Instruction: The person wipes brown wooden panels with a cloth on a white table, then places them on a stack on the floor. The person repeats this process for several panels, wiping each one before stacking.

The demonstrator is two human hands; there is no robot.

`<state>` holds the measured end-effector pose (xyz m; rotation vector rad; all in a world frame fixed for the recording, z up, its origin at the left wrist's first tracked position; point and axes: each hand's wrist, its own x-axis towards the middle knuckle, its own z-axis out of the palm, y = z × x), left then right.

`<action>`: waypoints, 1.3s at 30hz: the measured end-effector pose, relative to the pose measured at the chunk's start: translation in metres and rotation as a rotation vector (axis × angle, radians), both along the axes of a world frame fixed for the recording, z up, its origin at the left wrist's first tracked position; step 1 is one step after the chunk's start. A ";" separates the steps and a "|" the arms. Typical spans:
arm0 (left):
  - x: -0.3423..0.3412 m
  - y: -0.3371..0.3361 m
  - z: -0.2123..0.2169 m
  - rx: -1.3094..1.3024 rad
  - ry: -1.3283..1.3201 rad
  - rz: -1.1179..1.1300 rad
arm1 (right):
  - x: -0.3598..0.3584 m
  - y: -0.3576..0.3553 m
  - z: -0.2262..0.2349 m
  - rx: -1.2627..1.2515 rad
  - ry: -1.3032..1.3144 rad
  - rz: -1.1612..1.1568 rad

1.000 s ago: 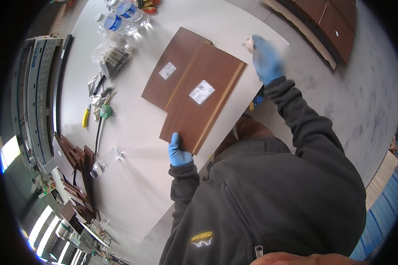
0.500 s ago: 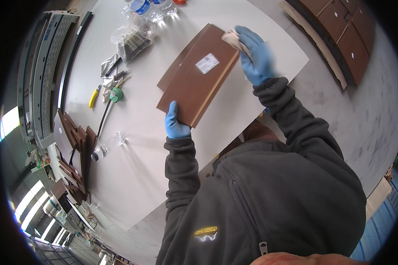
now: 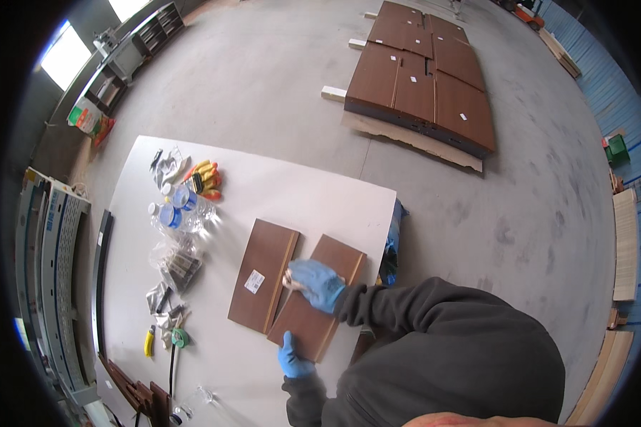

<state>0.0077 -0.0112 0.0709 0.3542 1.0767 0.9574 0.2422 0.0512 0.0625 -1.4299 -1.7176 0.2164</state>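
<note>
My left hand point(image 3: 294, 358), in a blue glove, grips the near end of a brown wooden board point(image 3: 340, 256), thumb on its top face. The board lies slanted on or just above the white table and shows a pale strip along its right edge. My right hand point(image 3: 316, 283), gloved too, presses a bunched whitish cloth point(image 3: 288, 277) onto the board's left part, covering its middle. Just to the left lies a second brown board point(image 3: 263, 260) bearing a white label, close beside the first; whether their edges touch is unclear.
Water bottles point(image 3: 185, 199), orange-yellow gloves point(image 3: 206, 178), a bag of hardware point(image 3: 176, 267), a yellow cutter point(image 3: 149, 341) and green tape point(image 3: 180, 338) line the table's left. Brown strips point(image 3: 139, 391) lie near left. Large brown panels point(image 3: 420, 71) are stacked on the floor beyond.
My view has swung toward the far floor. The held board has come down beside the other one, uncovering it. My right hand with the cloth has moved from the far right edge onto the board's face.
</note>
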 end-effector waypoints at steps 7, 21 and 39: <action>-0.004 -0.006 -0.019 -0.005 -0.432 -0.050 | -0.076 -0.043 0.036 0.034 0.215 0.310; -0.039 -0.024 -0.049 0.070 -0.909 -0.268 | -0.065 -0.115 0.033 0.003 0.388 0.710; -0.065 -0.006 -0.011 -0.017 -0.043 0.238 | 0.138 -0.048 -0.057 -0.628 -0.251 -0.244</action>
